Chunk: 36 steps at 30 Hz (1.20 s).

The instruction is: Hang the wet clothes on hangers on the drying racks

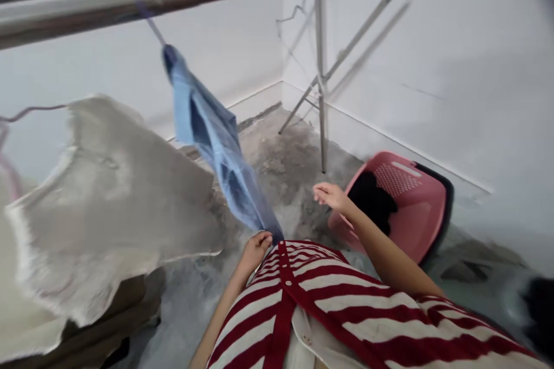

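Blue denim garment (212, 138) clenched in left grip (255, 252); right grip (331, 196) released, open, just beside pink laundry basket (415, 170) at two o'clock.

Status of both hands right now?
Left hand: closed, holding a blue denim garment.
Right hand: open, holding nothing.

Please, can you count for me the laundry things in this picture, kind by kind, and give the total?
Blue garment: 1
Large pale cloth: 1
Pink laundry basket: 1
Dark heap of cloth in the basket: 1
Metal drying rack: 1
Total: 5
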Available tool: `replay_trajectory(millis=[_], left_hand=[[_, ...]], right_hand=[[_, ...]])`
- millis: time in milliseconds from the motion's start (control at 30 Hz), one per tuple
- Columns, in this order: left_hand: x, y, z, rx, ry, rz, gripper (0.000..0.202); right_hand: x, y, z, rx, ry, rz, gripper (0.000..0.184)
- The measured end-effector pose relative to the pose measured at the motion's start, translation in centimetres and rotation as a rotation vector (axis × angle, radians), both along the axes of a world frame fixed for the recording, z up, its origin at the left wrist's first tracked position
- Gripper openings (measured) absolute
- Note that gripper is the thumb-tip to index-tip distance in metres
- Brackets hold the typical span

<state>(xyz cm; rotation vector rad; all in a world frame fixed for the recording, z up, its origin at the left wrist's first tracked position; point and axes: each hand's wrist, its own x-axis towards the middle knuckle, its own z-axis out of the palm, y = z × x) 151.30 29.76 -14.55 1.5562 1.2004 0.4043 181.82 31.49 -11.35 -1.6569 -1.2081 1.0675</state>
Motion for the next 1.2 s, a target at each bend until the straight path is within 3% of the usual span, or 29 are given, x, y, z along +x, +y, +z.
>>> replay_trajectory(millis=[133, 267, 400, 467, 533, 700, 800, 1033, 1200], left_hand=[[3.9, 1.1, 0.3, -0.009, 0.055, -0.179, 0.033], [7.9, 1.7, 0.0, -0.013, 0.101, -0.293, 0.032], [10.4, 1.6, -0.7, -0.021, 0.134, -0.280, 0.035], [11.0, 1.4, -1.1, -0.029, 0.144, -0.243, 0.038], [11.4, 1.0, -1.4, -0.038, 0.151, -0.201, 0.042], [12.2, -0.4, -0.9, -0.093, 0.153, -0.087, 0.047], [12.4, -1.1, -0.2, -0.130, 0.179, -0.039, 0.048], [12.2, -1.1, 0.0, -0.134, 0.149, -0.006, 0.049], [11.9, 0.5, 0.0, -0.101, 0.097, -0.077, 0.050]], right_hand=[[6.4, -4.9, -4.5, -0.070, -0.009, -0.333, 0.014], [13.9, -8.4, -7.4, -0.188, -0.044, -0.690, 0.033], [18.4, -9.9, -10.5, -0.338, -0.014, -0.826, 0.064], [18.8, -9.2, -11.9, -0.392, 0.049, -0.818, 0.076], [18.3, -7.5, -13.1, -0.440, 0.149, -0.786, 0.077], [16.3, -1.1, -15.0, -0.536, 0.378, -0.731, 0.052], [16.0, 0.9, -15.2, -0.555, 0.437, -0.720, 0.036], [15.3, -1.7, -14.2, -0.485, 0.547, -0.669, 0.028], [13.7, -2.5, -11.8, -0.335, 0.596, -0.799, 0.011]])
